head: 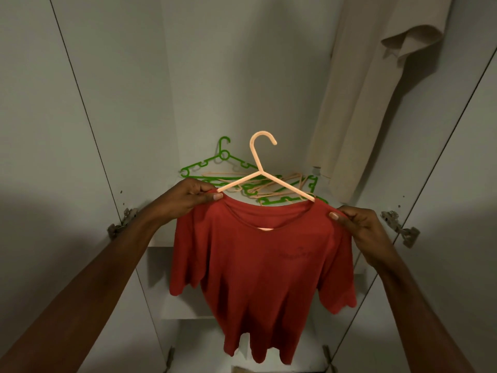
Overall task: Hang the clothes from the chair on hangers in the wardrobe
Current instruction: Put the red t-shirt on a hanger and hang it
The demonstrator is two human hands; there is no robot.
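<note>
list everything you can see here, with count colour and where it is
t-shirt: one, red, held up at the middle, on a hanger
peach hanger: one, inside the t-shirt's neck, hook up
spare hangers: a pile, green and peach, on the wardrobe shelf behind
beige garment: one, hanging upper right
door hinges: metal, both sides
left hand: grip pinches the t-shirt's left shoulder
right hand: grip pinches the t-shirt's right shoulder

Left hand (188,196), right hand (359,220), both pinching
</note>
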